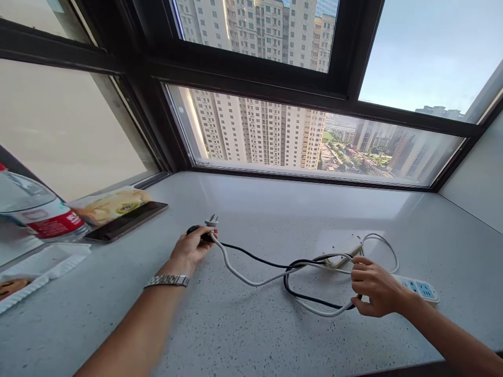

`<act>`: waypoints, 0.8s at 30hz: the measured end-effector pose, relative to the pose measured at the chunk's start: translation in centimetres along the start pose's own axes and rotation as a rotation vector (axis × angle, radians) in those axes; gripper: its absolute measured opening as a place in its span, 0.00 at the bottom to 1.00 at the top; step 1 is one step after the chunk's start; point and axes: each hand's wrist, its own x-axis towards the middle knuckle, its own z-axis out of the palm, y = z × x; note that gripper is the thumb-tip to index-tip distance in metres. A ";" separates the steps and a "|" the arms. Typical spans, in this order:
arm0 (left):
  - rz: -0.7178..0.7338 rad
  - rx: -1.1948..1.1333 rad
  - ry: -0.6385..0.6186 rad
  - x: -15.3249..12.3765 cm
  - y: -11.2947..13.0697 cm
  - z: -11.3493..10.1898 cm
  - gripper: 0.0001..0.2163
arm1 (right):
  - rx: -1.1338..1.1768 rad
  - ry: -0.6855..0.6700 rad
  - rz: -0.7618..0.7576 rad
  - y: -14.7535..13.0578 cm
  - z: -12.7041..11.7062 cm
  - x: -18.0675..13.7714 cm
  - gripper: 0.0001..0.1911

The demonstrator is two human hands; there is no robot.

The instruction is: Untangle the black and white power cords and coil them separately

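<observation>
My left hand (190,248), with a metal watch strap at the wrist, is closed around the plug ends of two cords. A white plug (212,222) with metal prongs sticks out beyond the fingertips, and a black plug (193,229) shows partly under the fingers. From there a white cord (243,281) and a black cord (255,256) run right into a loose, tangled loop. At the right side of that loop, my right hand (373,287) is closed on the cords. Behind it lies a white power strip (431,291) with blue sockets, partly hidden by the hand.
A second white block (343,252) lies behind the loop, a thin cord (396,256) curling beside it. On the left are a bottle with a red label (58,222), a dark phone (129,222), a yellow packet (113,206) and a white tray (51,267). Windows border the speckled counter (243,335).
</observation>
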 end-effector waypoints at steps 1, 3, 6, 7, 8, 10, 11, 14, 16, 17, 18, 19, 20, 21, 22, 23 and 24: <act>-0.009 0.018 -0.001 0.0 -0.4 0.1 0.14 | -0.023 0.025 0.024 0.4 0.4 0.1 0.13; 0.003 0.099 0.012 -0.2 -0.7 0.3 0.17 | -0.050 0.075 0.092 0.7 1.2 0.1 0.12; 0.178 0.363 0.068 -1.0 0.0 0.3 0.24 | -0.105 0.177 0.247 -0.4 2.3 -1.4 0.11; 0.272 0.459 0.070 -1.5 0.3 0.2 0.25 | -0.133 0.234 0.322 -1.0 2.6 -2.5 0.13; 0.360 0.542 0.049 -2.2 0.5 0.1 0.26 | -0.155 0.298 0.410 -1.6 2.9 -3.9 0.16; 0.468 0.663 -0.083 -4.1 0.2 -0.4 0.25 | -0.162 0.399 0.637 -2.3 3.2 -7.4 0.20; 0.490 0.719 -0.184 -5.4 -0.3 -0.7 0.25 | -0.136 0.407 0.784 -2.4 3.3 -9.2 0.22; 0.499 0.872 -0.587 -9.4 -3.5 -1.6 0.30 | -0.015 0.206 1.272 -1.4 2.6 -13.8 0.35; 0.478 0.985 -0.870 -11.6 -6.2 -1.6 0.34 | -0.015 0.059 1.474 0.1 1.7 -15.1 0.41; 0.482 1.033 -0.954 -12.3 -7.4 -1.4 0.35 | -0.033 -0.002 1.523 1.1 1.3 -15.2 0.43; 0.483 1.070 -1.014 -12.8 -8.5 -1.1 0.36 | -0.053 -0.055 1.540 2.2 0.9 -15.0 0.43; 0.479 1.093 -1.056 -13.0 -9.4 -0.7 0.35 | -0.072 -0.099 1.538 3.3 0.6 -14.6 0.43; 0.471 1.104 -1.086 -13.0 -10.1 -0.2 0.34 | -0.087 -0.135 1.525 4.5 0.5 -13.9 0.43; 0.455 1.106 -1.115 -12.8 -10.6 0.2 0.32 | -0.101 -0.160 1.510 5.8 0.5 -13.2 0.42; 0.436 1.102 -1.143 -12.6 -10.8 0.7 0.30 | -0.115 -0.179 1.493 7.2 0.7 -12.5 0.41; 0.417 1.093 -1.169 -12.3 -10.9 1.0 0.28 | -0.127 -0.196 1.477 8.5 1.0 -11.7 0.41; 0.399 1.080 -1.191 -11.9 -10.9 1.2 0.26 | -0.128 -0.206 1.456 9.8 1.4 -10.9 0.40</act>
